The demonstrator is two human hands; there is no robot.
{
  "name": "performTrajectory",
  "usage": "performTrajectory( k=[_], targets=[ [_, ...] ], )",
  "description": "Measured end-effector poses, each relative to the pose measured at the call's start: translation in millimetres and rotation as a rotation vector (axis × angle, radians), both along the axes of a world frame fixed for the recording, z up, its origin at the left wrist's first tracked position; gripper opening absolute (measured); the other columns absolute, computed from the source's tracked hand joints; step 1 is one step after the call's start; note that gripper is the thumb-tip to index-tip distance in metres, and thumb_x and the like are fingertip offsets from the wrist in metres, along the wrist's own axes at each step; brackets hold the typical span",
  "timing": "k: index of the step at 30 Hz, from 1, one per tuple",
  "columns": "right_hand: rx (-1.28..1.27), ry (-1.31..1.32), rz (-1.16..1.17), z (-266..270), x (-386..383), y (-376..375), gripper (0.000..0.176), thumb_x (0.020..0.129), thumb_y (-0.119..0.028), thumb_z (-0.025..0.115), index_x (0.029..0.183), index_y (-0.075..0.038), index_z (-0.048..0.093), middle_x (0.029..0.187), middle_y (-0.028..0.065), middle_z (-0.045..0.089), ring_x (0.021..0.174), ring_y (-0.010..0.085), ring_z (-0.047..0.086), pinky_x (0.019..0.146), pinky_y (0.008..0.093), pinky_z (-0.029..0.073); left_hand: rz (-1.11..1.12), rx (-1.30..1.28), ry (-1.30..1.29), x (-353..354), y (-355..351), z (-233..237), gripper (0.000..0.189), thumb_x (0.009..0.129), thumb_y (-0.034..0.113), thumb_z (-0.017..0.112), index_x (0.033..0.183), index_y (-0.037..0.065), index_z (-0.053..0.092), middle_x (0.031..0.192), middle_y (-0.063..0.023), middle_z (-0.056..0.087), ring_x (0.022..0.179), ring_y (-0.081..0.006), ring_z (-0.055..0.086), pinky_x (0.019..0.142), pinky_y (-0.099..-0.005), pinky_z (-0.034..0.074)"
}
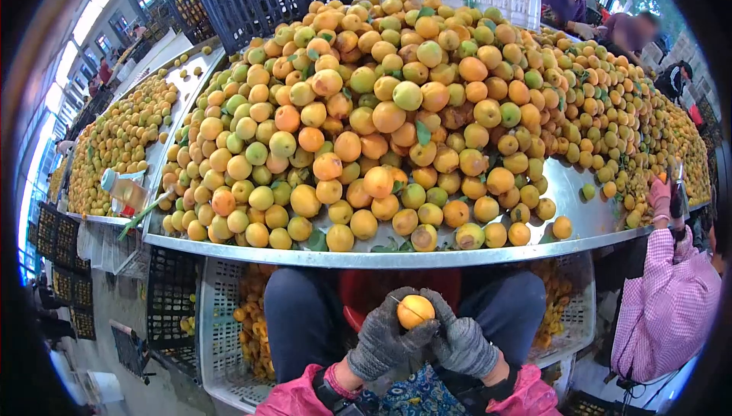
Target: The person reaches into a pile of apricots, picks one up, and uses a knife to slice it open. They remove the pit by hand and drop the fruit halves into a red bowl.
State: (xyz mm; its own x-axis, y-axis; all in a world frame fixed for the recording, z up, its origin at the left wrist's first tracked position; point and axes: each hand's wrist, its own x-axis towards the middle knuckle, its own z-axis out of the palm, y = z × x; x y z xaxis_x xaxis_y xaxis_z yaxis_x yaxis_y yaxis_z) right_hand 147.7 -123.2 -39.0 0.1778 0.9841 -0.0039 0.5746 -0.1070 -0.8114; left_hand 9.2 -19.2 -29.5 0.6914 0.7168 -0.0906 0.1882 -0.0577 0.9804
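A yellow-orange apricot [415,311] is held up between my two gloved hands, over my lap and below the table's front edge. My left hand [383,343] in a grey knit glove is closed on its left and lower side, thumb beneath it. Curled against its right side is my right hand [463,346], also gloved, with fingertips right at the fruit. A thin dark line crosses the apricot's face and sticks out a little at its upper left. Just ahead, a large heap of apricots [389,116] covers the metal table [366,257].
White crates [207,317] with fruit pieces stand beneath the table beside my knees, a black crate [174,294] farther left. A plastic jar [126,189] sits at the left. A person in a pink checked top [663,301] works at the right; other people stand farther back.
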Motion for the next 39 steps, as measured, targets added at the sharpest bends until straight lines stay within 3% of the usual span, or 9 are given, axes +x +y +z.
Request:
performTrajectory(
  k=[6, 10, 12, 15, 17, 21, 28, 32, 39],
  targets=[
    [-0.142, 0.054, 0.073, -13.0, 6.1, 0.5, 0.074, 0.085, -0.024, 0.064, 0.146, -0.006, 0.027, 0.081, 0.0203, 0.063, 0.059, 0.0371, 0.063, 0.055, 0.0428, 0.051, -0.106, -0.14, -0.04, -5.5, 13.8, -13.9, 0.056, 0.082, 0.024, 0.074, 0.125, 0.0, 0.048, 0.102, -0.0115, 0.066, 0.092, -0.018, 0.065, 0.081, -0.0337, 0.053],
    [0.04, 0.243, 0.037, -25.7, 8.7, 11.3, 0.062, 0.09, -0.024, 0.059, 0.143, -0.004, 0.033, 0.089, 0.0206, 0.066, 0.079, 0.0355, 0.068, 0.068, 0.0391, 0.055, -0.154, -0.119, 0.021, -11.8, 10.5, -19.3, 0.05, 0.083, 0.022, 0.071, 0.123, 0.0, 0.05, 0.102, -0.0112, 0.065, 0.092, -0.0177, 0.065, 0.082, -0.0331, 0.052],
    [-0.195, 0.449, -0.026, 4.2, 22.9, 24.9, 0.051, 0.093, -0.025, 0.059, 0.135, -0.002, 0.043, 0.094, 0.0184, 0.068, 0.088, 0.0314, 0.07, 0.071, 0.037, 0.055, -0.323, -0.254, 0.114, -21.7, 2.0, -35.4, 0.047, 0.084, 0.019, 0.069, 0.124, 0.0, 0.051, 0.106, -0.0091, 0.065, 0.093, -0.0166, 0.063, 0.083, -0.0315, 0.051],
    [-0.157, 0.313, 0.019, -8.6, 18.8, 30.7, 0.047, 0.093, -0.026, 0.06, 0.132, -0.003, 0.047, 0.087, 0.0126, 0.068, 0.078, 0.0227, 0.07, 0.063, 0.0329, 0.054, -0.391, -0.197, 0.007, -20.0, -6.1, -51.6, 0.049, 0.084, 0.017, 0.07, 0.126, 0.0, 0.05, 0.108, -0.007, 0.063, 0.096, -0.0146, 0.06, 0.086, -0.0314, 0.049],
    [-0.369, 0.989, -0.336, 6.6, 17.8, 29.8, 0.043, 0.094, -0.029, 0.058, 0.129, -0.005, 0.051, 0.076, 0.0059, 0.066, 0.063, 0.0139, 0.065, 0.053, 0.0269, 0.05, -0.19, -0.48, -0.044, -14.2, 10.1, -23.5, 0.047, 0.084, 0.022, 0.07, 0.121, 0.001, 0.052, 0.104, -0.0096, 0.064, 0.094, -0.0193, 0.063, 0.083, -0.0331, 0.051],
    [-0.482, 1.065, -0.23, 20.5, 26.2, 25.4, 0.038, 0.097, -0.03, 0.054, 0.126, -0.006, 0.056, 0.07, 0.0009, 0.062, 0.054, 0.0054, 0.055, 0.048, 0.02, 0.044, 0.109, -0.69, -0.355, -21.5, 22.6, -39.9, 0.052, 0.088, 0.033, 0.061, 0.127, 0.001, 0.049, 0.11, -0.0108, 0.061, 0.104, -0.0204, 0.059, 0.092, -0.0331, 0.048],
    [-0.222, 0.399, 0.076, 10.2, -14.7, 18.3, 0.048, 0.089, -0.029, 0.066, 0.129, -0.005, 0.055, 0.093, 0.0106, 0.071, 0.082, 0.0146, 0.069, 0.074, 0.0283, 0.052, 0.436, -1.347, -0.535, -25.7, -16.1, -54.6, 0.06, 0.089, 0.049, 0.055, 0.128, 0.004, 0.049, 0.107, -0.0152, 0.062, 0.099, -0.0293, 0.061, 0.087, -0.0431, 0.052],
    [-0.54, 0.656, 0.099, 15.7, -16.6, 12.6, 0.049, 0.086, -0.031, 0.069, 0.125, -0.004, 0.057, 0.085, 0.014, 0.07, 0.078, 0.0238, 0.071, 0.069, 0.0309, 0.053, 0.415, -1.51, -0.697, -34.1, -22.5, -77.0, 0.06, 0.089, 0.053, 0.054, 0.124, 0.005, 0.05, 0.1, -0.0156, 0.062, 0.09, -0.0315, 0.061, 0.079, -0.0441, 0.053],
    [-0.19, 0.125, -0.035, -5.3, -51.3, -13.4, 0.049, 0.082, -0.036, 0.071, 0.121, -0.008, 0.061, 0.073, 0.0169, 0.065, 0.066, 0.0312, 0.066, 0.058, 0.037, 0.051, 0.405, -1.457, -0.698, -34.5, -26.7, -61.2, 0.057, 0.09, 0.055, 0.051, 0.118, 0.005, 0.055, 0.097, -0.0143, 0.064, 0.089, -0.03, 0.061, 0.08, -0.0425, 0.053]
  ],
)
